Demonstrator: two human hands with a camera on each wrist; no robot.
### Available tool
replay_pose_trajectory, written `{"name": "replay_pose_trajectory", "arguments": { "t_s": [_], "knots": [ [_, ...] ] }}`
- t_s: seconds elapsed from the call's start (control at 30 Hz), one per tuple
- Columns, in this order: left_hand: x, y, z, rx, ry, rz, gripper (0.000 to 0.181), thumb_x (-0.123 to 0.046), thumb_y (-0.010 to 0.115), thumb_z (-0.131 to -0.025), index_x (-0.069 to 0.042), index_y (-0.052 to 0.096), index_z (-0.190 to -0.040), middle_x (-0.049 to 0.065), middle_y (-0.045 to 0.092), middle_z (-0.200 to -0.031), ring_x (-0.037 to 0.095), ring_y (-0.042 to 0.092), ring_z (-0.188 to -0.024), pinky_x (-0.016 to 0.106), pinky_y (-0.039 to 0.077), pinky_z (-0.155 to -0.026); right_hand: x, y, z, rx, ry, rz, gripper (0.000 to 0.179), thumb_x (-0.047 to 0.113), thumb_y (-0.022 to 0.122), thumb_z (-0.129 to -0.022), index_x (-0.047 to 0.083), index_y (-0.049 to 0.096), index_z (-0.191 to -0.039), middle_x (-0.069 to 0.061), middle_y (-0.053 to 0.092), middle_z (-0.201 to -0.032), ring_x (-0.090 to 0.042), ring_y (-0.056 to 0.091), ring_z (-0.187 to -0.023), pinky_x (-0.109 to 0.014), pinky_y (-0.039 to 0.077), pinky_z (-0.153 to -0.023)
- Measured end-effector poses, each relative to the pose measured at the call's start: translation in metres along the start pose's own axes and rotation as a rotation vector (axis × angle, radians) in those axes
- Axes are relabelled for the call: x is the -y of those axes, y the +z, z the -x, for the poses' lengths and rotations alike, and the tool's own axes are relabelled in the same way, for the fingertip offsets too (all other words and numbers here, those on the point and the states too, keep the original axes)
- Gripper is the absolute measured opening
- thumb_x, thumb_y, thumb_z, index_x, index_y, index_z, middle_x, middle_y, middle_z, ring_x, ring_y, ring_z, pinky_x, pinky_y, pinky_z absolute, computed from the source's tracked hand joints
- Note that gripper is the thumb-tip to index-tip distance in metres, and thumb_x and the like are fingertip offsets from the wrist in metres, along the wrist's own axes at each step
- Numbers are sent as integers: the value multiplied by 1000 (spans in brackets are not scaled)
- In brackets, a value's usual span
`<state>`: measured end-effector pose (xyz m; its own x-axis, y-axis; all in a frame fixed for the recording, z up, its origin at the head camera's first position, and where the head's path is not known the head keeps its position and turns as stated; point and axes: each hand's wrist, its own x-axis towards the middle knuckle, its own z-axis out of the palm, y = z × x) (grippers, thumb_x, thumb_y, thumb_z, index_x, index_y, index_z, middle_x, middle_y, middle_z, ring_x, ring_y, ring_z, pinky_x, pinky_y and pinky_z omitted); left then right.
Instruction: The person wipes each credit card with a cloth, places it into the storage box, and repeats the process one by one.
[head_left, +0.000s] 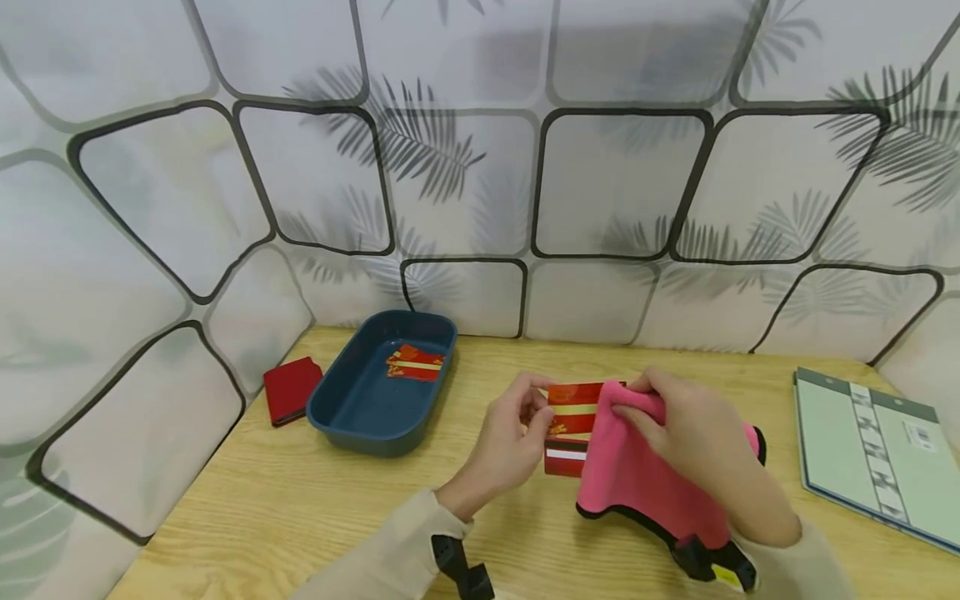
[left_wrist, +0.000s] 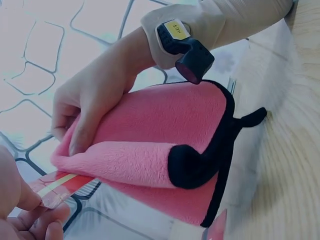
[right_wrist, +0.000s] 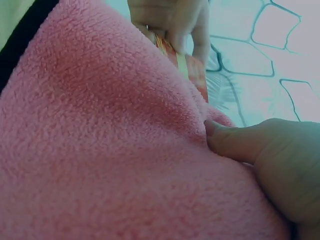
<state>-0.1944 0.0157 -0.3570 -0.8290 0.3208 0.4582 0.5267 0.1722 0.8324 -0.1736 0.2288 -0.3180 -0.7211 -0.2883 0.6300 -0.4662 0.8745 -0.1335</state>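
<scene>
In the head view my left hand [head_left: 498, 446] pinches the left end of a red card [head_left: 572, 395] with a pale gold stripe. My right hand [head_left: 697, 437] grips a pink cloth [head_left: 630, 479] with black edging, its thumb pressing a fold at the card's right end. The cloth hides that end of the card. Below the held card shows another red card [head_left: 564, 468] with a white strip, partly covered by the cloth. From the left wrist side, the cloth [left_wrist: 155, 115] hangs folded over, and the card [left_wrist: 57, 187] runs under its fold.
A dark blue tray [head_left: 330, 408] stands to the left on the wooden table [head_left: 247, 508], with several red and gold cards [head_left: 416, 363] in it. Beside it lies a dark red booklet-like item [head_left: 292, 390]. A pale green notebook [head_left: 832, 442] lies at the right. Patterned fabric rises behind.
</scene>
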Motion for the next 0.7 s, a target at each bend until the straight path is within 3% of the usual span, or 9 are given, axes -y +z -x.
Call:
{"name": "replay_pose_trajectory", "arguments": {
  "t_s": [0.4, 0.57, 0.7],
  "knots": [
    [-3, -11, 1, -28, 12, -1, 23, 3, 53, -94, -5, 55, -116, 8, 58, -77, 11, 55, -66, 22, 50, -65, -20, -20, -4, 118, 115, 63, 26, 20, 83, -73, 11, 63, -88, 2, 56, -63, -12, 45, -55, -27, 35, -49],
    [-4, -16, -1, -20, 10, -40, 23, 3, 54, -94, -3, 56, -116, 9, 59, -78, 11, 53, -65, 21, 48, -64, -24, -20, -1, 64, 59, 69, 26, 21, 84, -71, 14, 63, -86, 5, 51, -61, -9, 42, -54, -25, 33, -48],
    [-11, -28, -4, -45, -52, 8, 24, 4, 54, -93, -1, 56, -116, 14, 60, -80, 10, 51, -64, 21, 44, -60, -26, -19, 0, 4, 8, 63, 27, 22, 85, -68, 18, 65, -85, 6, 56, -65, -9, 45, -56, -24, 33, -48]
  ]
}}
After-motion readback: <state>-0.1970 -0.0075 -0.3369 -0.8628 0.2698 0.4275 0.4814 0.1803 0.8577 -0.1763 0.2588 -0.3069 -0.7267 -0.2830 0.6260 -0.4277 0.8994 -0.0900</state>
